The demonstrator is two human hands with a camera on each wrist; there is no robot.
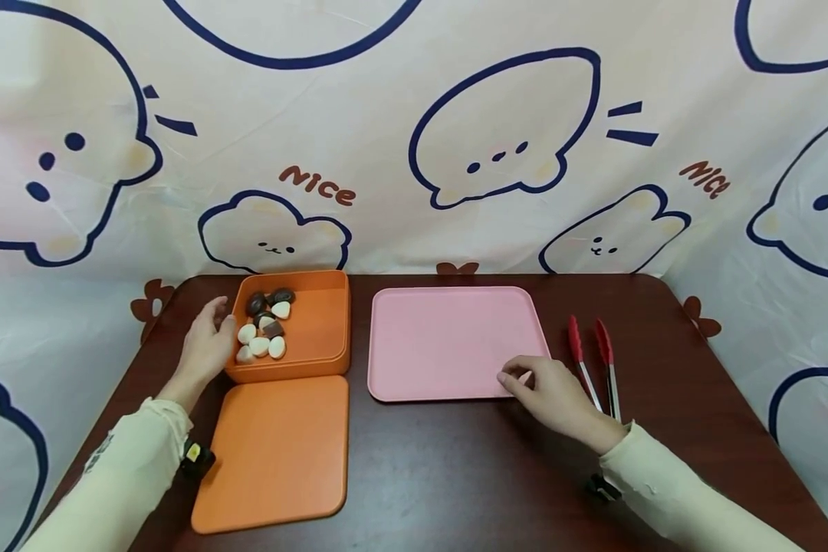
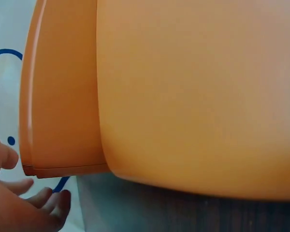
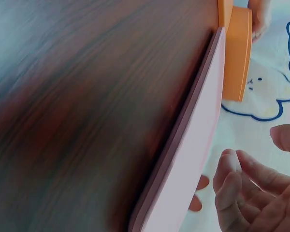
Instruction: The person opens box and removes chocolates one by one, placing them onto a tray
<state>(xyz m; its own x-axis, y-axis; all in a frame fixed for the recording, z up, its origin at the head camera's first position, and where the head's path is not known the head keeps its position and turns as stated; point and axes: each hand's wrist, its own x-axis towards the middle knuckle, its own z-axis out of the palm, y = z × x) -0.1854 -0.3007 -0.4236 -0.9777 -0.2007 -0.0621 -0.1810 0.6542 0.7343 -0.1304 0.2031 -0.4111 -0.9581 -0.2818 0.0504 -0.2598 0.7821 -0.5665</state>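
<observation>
My left hand [image 1: 208, 342] is at the left side of an orange box [image 1: 320, 322], its fingers loosely bent and holding nothing. Whether it touches the box wall I cannot tell. Inside the box's left part lie several dark and white pebble-like pieces [image 1: 277, 347]. In the left wrist view the left hand [image 2: 24, 208] shows beside the box's corner. Over the front right corner of a pink tray [image 1: 448, 341] hovers my right hand [image 1: 555, 395], with nothing in its grasp. In the right wrist view the right hand [image 3: 261, 193] has its thumb apart from the bent fingers.
A flat orange lid [image 1: 279, 456] lies on the dark table [image 1: 428, 483] in front of the box. Tongs with red tips [image 1: 606, 345] lie right of the tray, partly behind the right hand. A printed cloth [image 1: 386, 138] hangs behind the table.
</observation>
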